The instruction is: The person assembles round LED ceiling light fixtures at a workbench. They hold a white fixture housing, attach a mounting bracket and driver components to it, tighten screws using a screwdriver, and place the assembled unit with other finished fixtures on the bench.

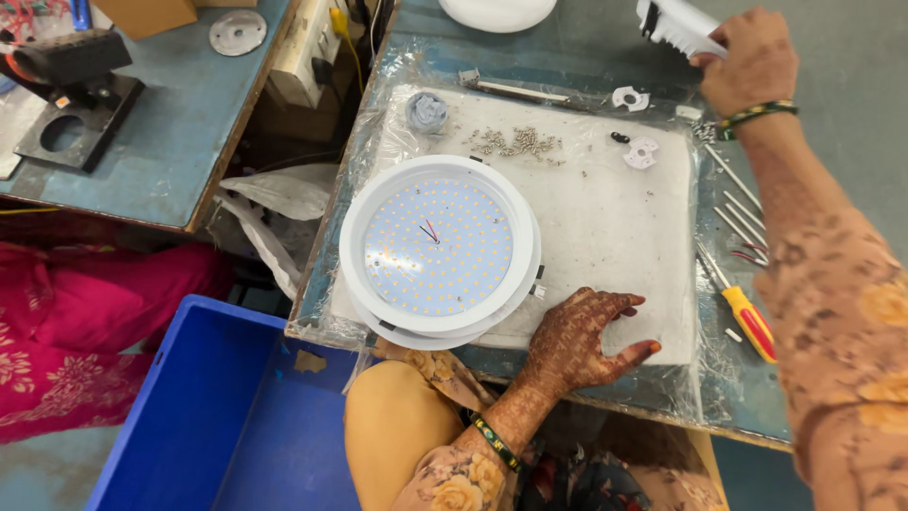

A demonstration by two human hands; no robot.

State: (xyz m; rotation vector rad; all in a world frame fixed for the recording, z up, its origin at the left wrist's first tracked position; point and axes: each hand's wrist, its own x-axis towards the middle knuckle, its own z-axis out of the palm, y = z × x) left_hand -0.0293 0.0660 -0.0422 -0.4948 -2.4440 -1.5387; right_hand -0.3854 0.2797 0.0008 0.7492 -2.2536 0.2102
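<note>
A round white light fitting [439, 248] with a disc of many small yellow diodes lies face up on a white foam pad [605, 218]. My left hand [579, 339] rests flat on the pad's near edge, just right of the fitting, fingers spread and holding nothing. My right hand [749, 62] is stretched to the far right corner and grips a white plastic part [679, 25] above the bench. A heap of small screws [518, 142] lies beyond the fitting.
Two white clips [640, 151] and a grey tape roll [427, 111] lie on the pad. A yellow-red screwdriver [747, 317] and metal rods [738, 203] sit at the right. A blue crate [203, 416] stands at lower left, a second bench [170, 123] at left.
</note>
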